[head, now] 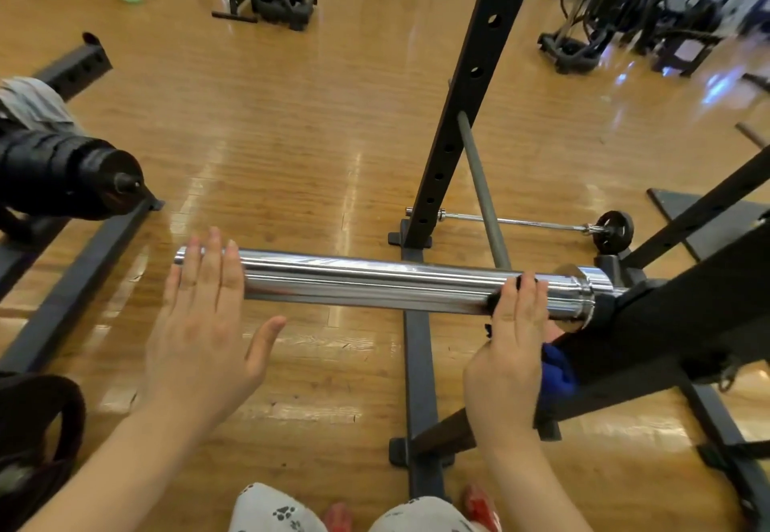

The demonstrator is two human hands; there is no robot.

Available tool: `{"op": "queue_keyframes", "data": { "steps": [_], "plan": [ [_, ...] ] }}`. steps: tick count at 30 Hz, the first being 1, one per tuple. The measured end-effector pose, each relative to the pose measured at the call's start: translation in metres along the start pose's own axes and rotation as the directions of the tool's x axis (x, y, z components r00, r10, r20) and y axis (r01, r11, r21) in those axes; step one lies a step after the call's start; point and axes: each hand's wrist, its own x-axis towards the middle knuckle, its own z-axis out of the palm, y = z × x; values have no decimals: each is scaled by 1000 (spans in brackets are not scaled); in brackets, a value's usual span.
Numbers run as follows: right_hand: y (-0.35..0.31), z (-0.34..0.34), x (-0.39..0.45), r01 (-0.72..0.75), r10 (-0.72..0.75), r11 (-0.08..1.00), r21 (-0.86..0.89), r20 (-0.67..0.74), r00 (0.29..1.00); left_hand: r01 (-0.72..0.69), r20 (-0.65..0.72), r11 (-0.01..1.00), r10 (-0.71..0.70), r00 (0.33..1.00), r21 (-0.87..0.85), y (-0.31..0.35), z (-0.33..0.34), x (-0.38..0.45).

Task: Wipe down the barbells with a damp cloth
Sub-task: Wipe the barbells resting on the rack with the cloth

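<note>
Both hands on the chrome: my left hand (204,323) lies flat with straight, spread fingers over the free end of the barbell sleeve (375,283), while my right hand (510,348) curls over the bar near its collar (583,292), pressing a dark cloth (496,300) against the metal.

From my head camera, the sleeve runs level across the middle of the view, its far end seated in the black rack (666,323) at right. A fold of blue fabric (558,373) shows just beside my right wrist; I cannot tell whether it belongs to the same cloth. A second, thinner barbell (521,222) lies on the wooden floor (291,135) behind the rack upright, one small black plate (612,231) on its right end. Black plates (62,175) sit on a bar at far left.
</note>
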Motion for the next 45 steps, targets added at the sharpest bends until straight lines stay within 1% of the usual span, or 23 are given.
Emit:
{"op": "queue_keyframes", "data": {
  "steps": [3, 5, 7, 9, 11, 12, 13, 15, 17, 18, 20, 23, 25, 26, 28, 30, 33, 35, 39, 40, 42, 44, 45],
  "plan": [
    [-22, 10, -9, 118, -120, 992, 40, 45, 992, -16, 0, 1000, 16, 1000, 19, -2, -1, 0],
    [-16, 9, -11, 174, -178, 983, 60, 84, 980, -15, 3, 1000, 15, 1000, -2, -1, -3, -1],
    [2, 3, -11, 139, -142, 990, 41, 93, 985, -11, -7, 999, 11, 1000, -31, 1, -3, -8],
    [17, -5, -8, 46, -45, 999, -6, 71, 996, -8, -18, 998, 7, 1000, -55, 3, -1, -19],
    [15, -9, -4, -68, 69, 997, -28, 45, 997, -3, -21, 998, 2, 1000, -63, 3, 3, -27],
    [8, -9, -3, -89, 90, 996, -30, 36, 995, -1, -23, 999, 0, 1000, -54, 3, 4, -28],
    [-2, -7, -2, -72, 73, 997, -22, 28, 997, -1, -27, 999, 0, 1000, -44, 2, 5, -27],
    [-26, 1, -4, 32, -32, 999, 5, 40, 999, -7, -39, 1000, 6, 999, -29, -1, 4, -20],
    [-45, 7, -8, 139, -143, 989, 43, 105, 984, -10, -49, 1000, 9, 999, -28, -3, 1, -10],
    [-49, 7, -9, 173, -181, 983, 65, 140, 973, -10, -52, 999, 8, 999, -32, -4, 0, -6],
    [-41, 2, -7, 187, -203, 977, 99, 182, 962, -13, -56, 999, 10, 998, -38, -5, -2, 0],
    [-16, -10, -1, 92, -100, 994, 57, 157, 983, -18, -64, 998, 15, 998, -56, -4, -1, 1],
    [-19, -11, 4, 5, -7, 1000, 17, 149, 989, -11, -76, 998, 6, 997, -64, -2, 1, 0],
    [-27, -9, 6, -13, 12, 1000, 5, 140, 990, -4, -80, 998, -2, 997, -69, -1, 2, 0],
    [-45, -2, 8, 26, -26, 1000, 4, 141, 990, 4, -83, 997, -11, 996, -75, 0, 3, 0],
    [-57, 2, 6, 117, -119, 993, 24, 177, 977, 2, -82, 997, -9, 997, -81, 1, 4, 0],
    [-47, -4, 0, 180, -194, 980, 81, 224, 955, -7, -79, 994, -2, 997, -112, -1, 4, -1],
    [-33, -12, 2, 157, -166, 986, 58, 244, 956, -14, -78, 993, 5, 997, -121, -3, 4, -1],
    [-32, -21, 19, -14, 22, 999, -34, 257, 966, -20, -83, 991, 9, 996, -130, -3, 5, 1],
    [-39, -20, 23, -27, 40, 998, -52, 267, 963, -19, -84, 991, 8, 996, -131, -3, 6, 1],
    [-59, -15, 25, 39, -16, 996, -76, 282, 959, -14, -84, 991, 3, 996, -136, -4, 8, 0],
    [-73, -9, 17, 168, -137, 982, -81, 302, 944, -14, -88, 990, 1, 996, -140, -4, 8, 0],
    [-76, -8, 11, 198, -172, 979, -53, 317, 933, -15, -89, 990, 3, 996, -139, -4, 7, 0]
  ]
}}
